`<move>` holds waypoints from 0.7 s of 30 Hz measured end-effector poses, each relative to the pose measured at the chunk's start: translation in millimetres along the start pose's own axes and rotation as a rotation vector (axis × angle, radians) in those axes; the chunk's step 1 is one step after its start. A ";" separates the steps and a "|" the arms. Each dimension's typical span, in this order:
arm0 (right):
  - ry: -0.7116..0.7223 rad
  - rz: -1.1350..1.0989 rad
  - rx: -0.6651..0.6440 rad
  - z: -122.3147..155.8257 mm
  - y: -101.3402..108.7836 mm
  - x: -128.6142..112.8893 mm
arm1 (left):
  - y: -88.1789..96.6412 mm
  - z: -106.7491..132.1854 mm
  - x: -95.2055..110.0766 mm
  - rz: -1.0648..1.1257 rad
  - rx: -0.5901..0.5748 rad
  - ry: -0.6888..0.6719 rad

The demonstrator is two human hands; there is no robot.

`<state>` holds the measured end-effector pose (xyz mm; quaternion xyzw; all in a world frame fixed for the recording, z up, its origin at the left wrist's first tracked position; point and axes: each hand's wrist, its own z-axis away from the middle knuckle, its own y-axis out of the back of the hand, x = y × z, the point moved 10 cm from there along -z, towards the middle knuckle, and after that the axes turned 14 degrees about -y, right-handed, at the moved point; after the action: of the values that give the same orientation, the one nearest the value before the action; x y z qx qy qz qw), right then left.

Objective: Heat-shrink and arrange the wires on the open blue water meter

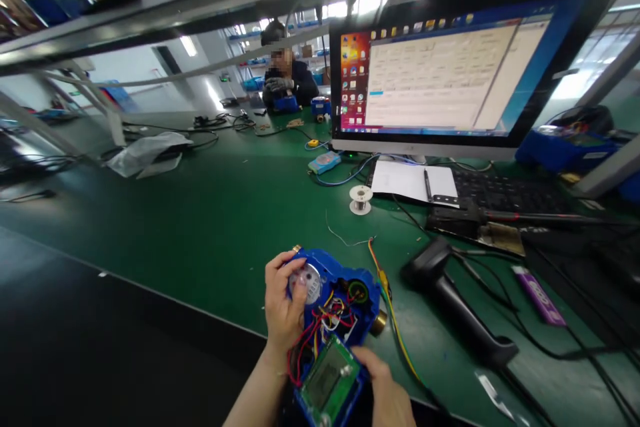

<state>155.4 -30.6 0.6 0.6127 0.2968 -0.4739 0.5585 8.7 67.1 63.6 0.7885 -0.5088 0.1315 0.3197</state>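
Note:
A blue water meter body (345, 293) with an open top lies near the table's front edge. It shows a round dial, red and yellow wires, and a green circuit board with a display (327, 380) at the near end. My left hand (283, 303) grips the meter's left side, with the thumb on the dial. My right hand (387, 390) holds the near right end, beside the board. Brass fittings stick out at both sides of the meter.
A black barcode scanner (453, 300) lies to the right, its cable trailing. Behind are a solder spool (360, 199), a monitor (450, 67), a keyboard (505, 190) and a notepad with pen (415, 181). A co-worker (287, 77) sits at the far end of the green mat (200, 227).

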 end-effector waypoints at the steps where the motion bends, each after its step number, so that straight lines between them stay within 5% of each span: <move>1: 0.058 0.036 0.046 1.5 6.0 -2.1 | 0.1 4.4 1.5 -0.022 0.040 -0.022; 5: 0.249 0.228 0.193 -7.8 34.5 -14.2 | -18.5 7.0 5.5 -0.090 0.043 -0.086; 8: 0.011 0.078 0.076 -27.2 46.0 0.8 | -38.9 -3.1 8.6 -0.069 -0.078 -0.093; 10: -0.143 -0.176 -0.029 -28.6 42.4 10.0 | -36.5 -6.8 9.2 -0.060 -0.083 -0.036; 13: -0.239 -0.474 -0.089 -20.8 29.1 17.9 | -14.0 3.5 3.1 0.008 0.016 0.175; 15: -0.262 -0.551 -0.060 -15.7 21.8 25.1 | -10.9 19.6 -2.1 0.097 -0.033 0.350; 19: -0.257 -0.566 -0.074 -10.7 4.9 35.2 | -38.7 52.3 0.7 0.432 -0.316 0.634; 21: -0.208 -0.480 -0.103 -10.4 0.7 33.4 | -47.5 57.6 3.4 0.559 -0.353 0.701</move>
<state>171.2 -26.2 -30.4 0.4434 0.3983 -0.6377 0.4880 45.5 41.0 3.9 0.4633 -0.5773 0.3819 0.5535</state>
